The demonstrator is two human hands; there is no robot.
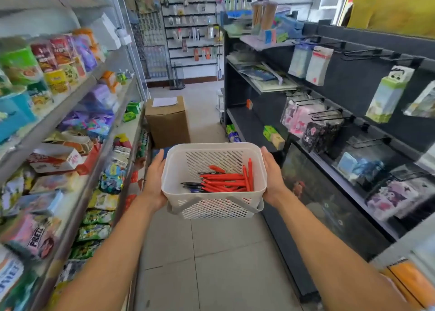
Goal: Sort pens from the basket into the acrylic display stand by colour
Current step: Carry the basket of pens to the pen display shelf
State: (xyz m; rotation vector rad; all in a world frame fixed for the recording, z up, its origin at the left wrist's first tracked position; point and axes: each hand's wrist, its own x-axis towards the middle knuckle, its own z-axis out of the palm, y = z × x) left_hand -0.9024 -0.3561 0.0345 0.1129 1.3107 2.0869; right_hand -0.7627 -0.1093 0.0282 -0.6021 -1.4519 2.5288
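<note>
White slotted basket (213,169) at centre frame, carried in the air above the tiled floor (211,263) of a shop aisle. Left hand (154,179) pressed flat against the basket's left wall, fingers straight and reaching to the far corner; right hand (273,176) likewise flat on the right wall, thumb along the rim. Neither hand curled round anything: basket clamped between two open palms. Grey handle (186,203) folded down across the near side.

Inside, toward the lower right of the basket, a heap of red pens (226,181), most lying crosswise, two or three leaning upright against the right wall. Just left of them, touching the heap, a few dark blue or black pens (191,185); exact colour hard to tell. No acrylic display stand identifiable.

Left of the frame: grey shelves (70,127) crowded with snack packets, blurred. Right of the frame: black shelving (348,80) with hooks, hanging pouches and small boxed goods. Upper centre, beyond the basket: cardboard box (167,120) standing on the floor with a white sheet on top.
</note>
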